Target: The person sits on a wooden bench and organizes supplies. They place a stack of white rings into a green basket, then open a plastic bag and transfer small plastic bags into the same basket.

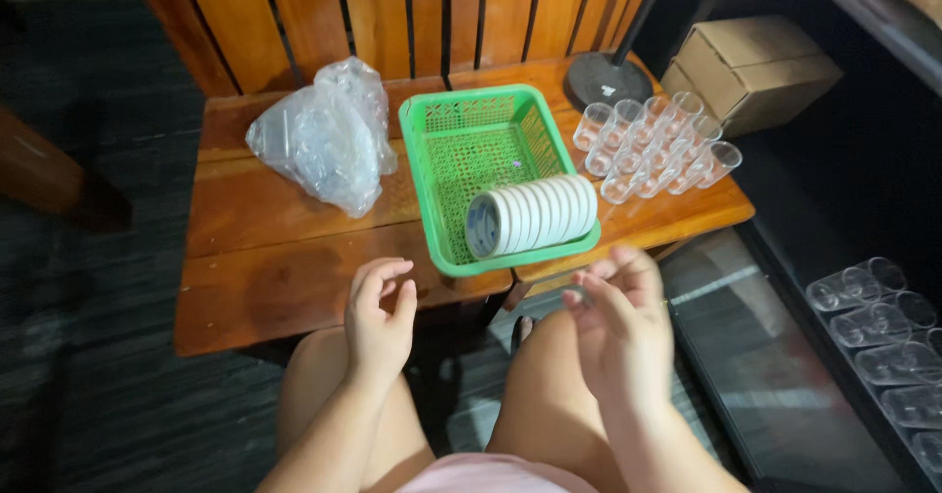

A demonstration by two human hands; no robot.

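- Left hand (378,316) – open, fingers loosely curled, holding nothing, just over the table's (275,277) front edge.
- Right hand (620,326) – blurred, beyond the front right corner; I cannot tell whether it grips anything.
- Green basket (444,150) at the middle – holds a row of white lids (533,215) along its front wall.
- Clear cups (653,145) lie by the right edge.
- Crumpled bag (324,135) near the back left.

Bare forearms without sleeves, bare knees, and pale pink shorts (491,473) worn.
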